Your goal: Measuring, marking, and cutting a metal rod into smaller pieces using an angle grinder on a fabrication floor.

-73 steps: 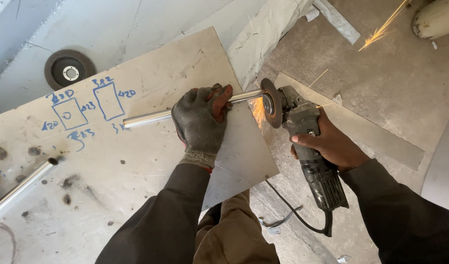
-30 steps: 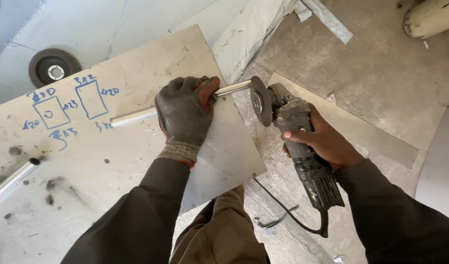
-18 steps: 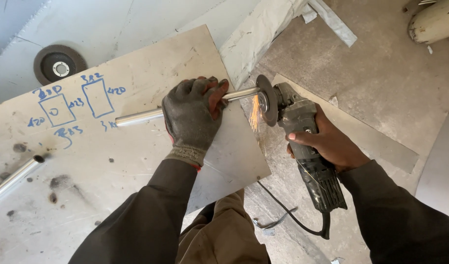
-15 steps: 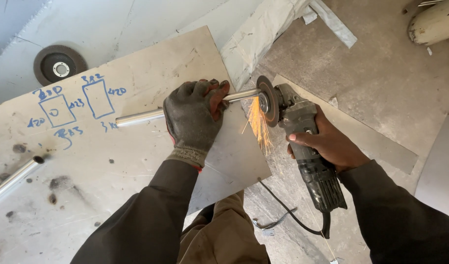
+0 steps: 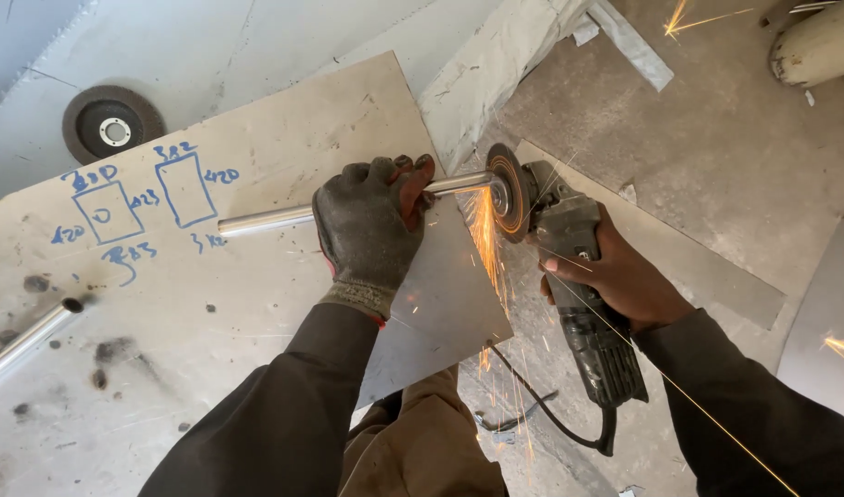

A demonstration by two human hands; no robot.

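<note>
Gloved left hand clenched around steel tube; right hand gripping angle grinder, disc against tube end.

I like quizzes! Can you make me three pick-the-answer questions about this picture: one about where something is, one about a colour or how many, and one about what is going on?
1. Where does the spare round disc lie?
A. up at the left, off the board
B. on the person's knee
C. on top of the grinder

2. How many hands wear a glove?
A. none
B. one
C. two

3. What is the grinder disc doing?
A. lying still on the floor
B. throwing sparks at the tube's end
C. hanging from its cord

Answers: 1 A, the disc sits on the grey surface past the board. 2 B, only the left hand on the metal tube is gloved; the right hand on the grinder is bare. 3 B, sparks fall from where disc meets tube.
</note>
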